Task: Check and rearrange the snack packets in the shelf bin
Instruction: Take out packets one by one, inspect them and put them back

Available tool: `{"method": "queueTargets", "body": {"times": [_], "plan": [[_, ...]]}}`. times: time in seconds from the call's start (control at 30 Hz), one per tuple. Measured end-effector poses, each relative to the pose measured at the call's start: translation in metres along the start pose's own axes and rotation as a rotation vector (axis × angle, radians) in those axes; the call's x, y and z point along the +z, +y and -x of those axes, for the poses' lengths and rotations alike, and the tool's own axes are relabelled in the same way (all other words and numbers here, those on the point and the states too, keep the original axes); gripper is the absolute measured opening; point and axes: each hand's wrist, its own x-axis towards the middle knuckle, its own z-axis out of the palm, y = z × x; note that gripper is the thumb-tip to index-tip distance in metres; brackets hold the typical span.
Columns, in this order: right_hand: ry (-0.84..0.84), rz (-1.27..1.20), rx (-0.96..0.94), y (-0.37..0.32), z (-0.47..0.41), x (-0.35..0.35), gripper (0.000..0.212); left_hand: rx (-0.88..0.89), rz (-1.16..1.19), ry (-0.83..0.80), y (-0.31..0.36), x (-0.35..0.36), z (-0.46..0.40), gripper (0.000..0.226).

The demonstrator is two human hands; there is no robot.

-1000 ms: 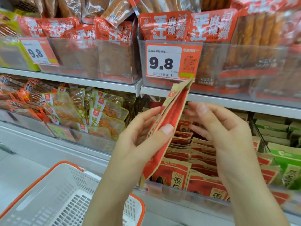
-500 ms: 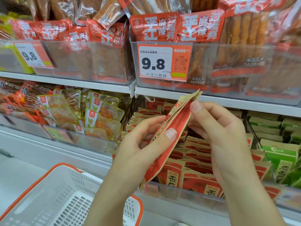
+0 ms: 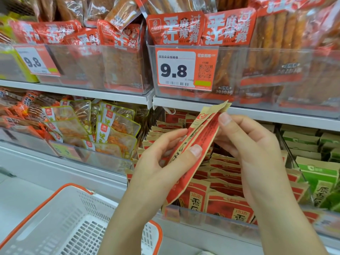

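head view | step: checking | red packet (image 3: 191, 153) at centre, above shelf bin (image 3: 211, 217), pinched edge-on by left hand (image 3: 161, 172) and right hand (image 3: 257, 159) | next, likely: reslotting upright among packets at 5 o'clock

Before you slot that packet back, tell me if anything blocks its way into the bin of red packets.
Nothing visible does. The red packet is held edge-on in both hands, left hand and right hand, directly above the open-topped bin. Only the rows of matching packets lie below; it would need a gap between them.
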Motion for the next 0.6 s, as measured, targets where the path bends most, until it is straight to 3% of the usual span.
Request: {"method": "queueTargets", "body": {"times": [0.27,0.4,0.6], "plan": [[0.010,0.048,-0.009,0.000,0.002,0.001,0.029,0.009,0.041,0.040,0.000,0.000,0.000,0.063],[-0.024,0.142,0.010,-0.002,0.004,0.005,0.032,-0.003,0.307,0.264,0.001,0.000,-0.005,0.070],[-0.232,0.241,0.035,-0.004,0.009,0.012,0.025,0.116,0.582,0.587,0.007,-0.005,-0.009,0.026]]}}
